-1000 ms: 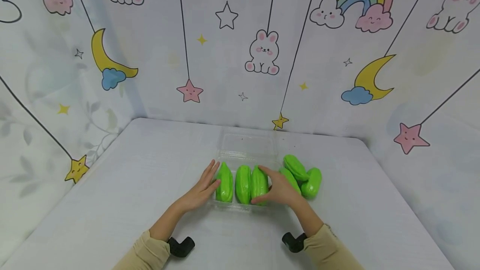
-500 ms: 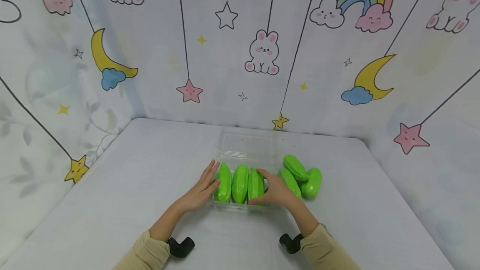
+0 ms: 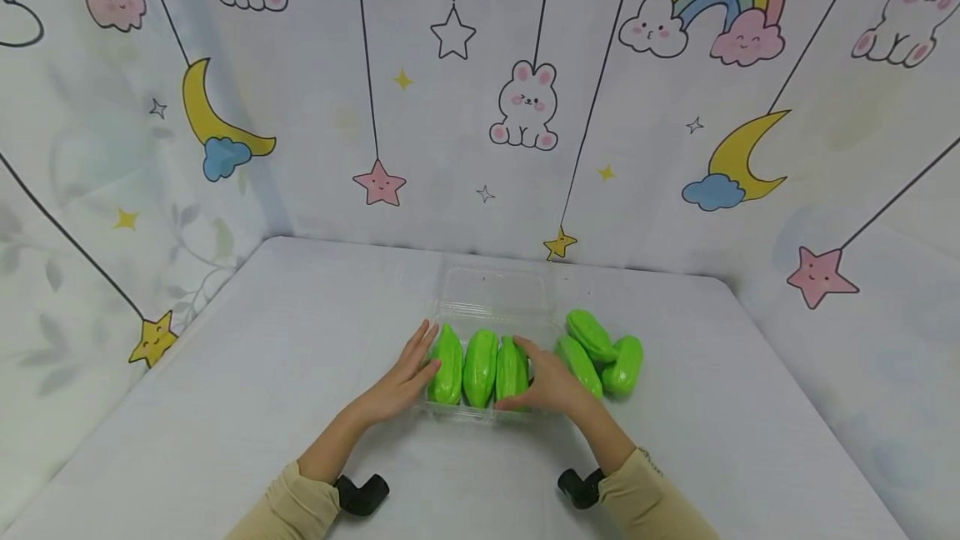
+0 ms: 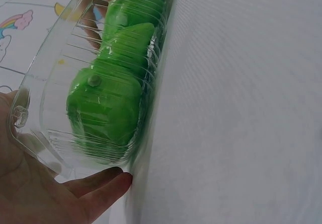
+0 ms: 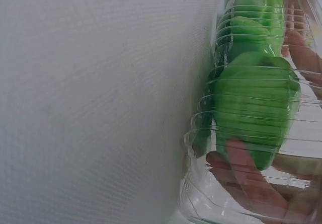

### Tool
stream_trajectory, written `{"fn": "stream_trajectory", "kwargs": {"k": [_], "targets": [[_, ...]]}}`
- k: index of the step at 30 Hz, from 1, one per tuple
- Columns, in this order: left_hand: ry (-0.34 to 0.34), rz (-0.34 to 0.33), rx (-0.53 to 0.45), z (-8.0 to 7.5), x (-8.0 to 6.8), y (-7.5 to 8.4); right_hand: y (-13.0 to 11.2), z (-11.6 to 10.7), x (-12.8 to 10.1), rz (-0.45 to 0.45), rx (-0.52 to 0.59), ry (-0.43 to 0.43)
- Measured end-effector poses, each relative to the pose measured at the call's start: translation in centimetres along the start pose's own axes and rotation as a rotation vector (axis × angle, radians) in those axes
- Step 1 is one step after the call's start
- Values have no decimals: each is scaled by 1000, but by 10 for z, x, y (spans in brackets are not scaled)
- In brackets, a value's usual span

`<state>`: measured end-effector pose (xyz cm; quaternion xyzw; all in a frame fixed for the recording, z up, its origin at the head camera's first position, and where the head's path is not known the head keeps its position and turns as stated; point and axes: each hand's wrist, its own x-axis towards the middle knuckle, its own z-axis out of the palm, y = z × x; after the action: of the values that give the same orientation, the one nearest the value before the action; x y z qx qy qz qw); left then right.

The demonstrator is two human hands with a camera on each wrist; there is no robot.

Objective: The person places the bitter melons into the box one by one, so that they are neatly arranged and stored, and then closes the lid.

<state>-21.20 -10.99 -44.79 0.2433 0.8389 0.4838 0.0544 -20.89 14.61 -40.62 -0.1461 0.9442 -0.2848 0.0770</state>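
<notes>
A clear plastic clamshell box point(image 3: 457, 414) lies with its lid point(image 3: 495, 290) folded back. Three glossy green, ridged star fruit stand side by side in it: one at the left point(image 3: 447, 365), one in the middle point(image 3: 480, 368) and one at the right point(image 3: 512, 369). My right hand point(image 3: 551, 382) holds the right one between thumb and fingers, inside the box, as the right wrist view shows through the wall. With its fingers stretched out, my left hand point(image 3: 397, 380) rests against the box's left end; the left wrist view shows fingertips point(image 4: 113, 183) low beside that end.
Several more green star fruit point(image 3: 621, 367) lie in a loose pile on the white tabletop point(image 3: 330, 290), just right of the box. A printed cloth point(image 3: 300, 107) hangs behind the table. Black wrist mounts point(image 3: 362, 494) stick out at both cuffs.
My right hand has shifted slightly left with the star fruit it holds. The middle and left star fruit have slid left too, narrowing the gap between them. The left hand has stayed put.
</notes>
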Motion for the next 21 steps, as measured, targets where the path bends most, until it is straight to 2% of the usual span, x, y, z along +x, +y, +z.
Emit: {"fn": "stream_trajectory", "kwargs": {"k": [14, 18, 21], "targets": [[0, -24, 15, 0, 0, 5, -1, -5, 0, 11, 15, 21], [-2, -17, 27, -1, -1, 5, -1, -8, 0, 17, 32, 25], [-1, -5, 2, -1, -1, 4, 0, -11, -1, 22, 54, 27]]}}
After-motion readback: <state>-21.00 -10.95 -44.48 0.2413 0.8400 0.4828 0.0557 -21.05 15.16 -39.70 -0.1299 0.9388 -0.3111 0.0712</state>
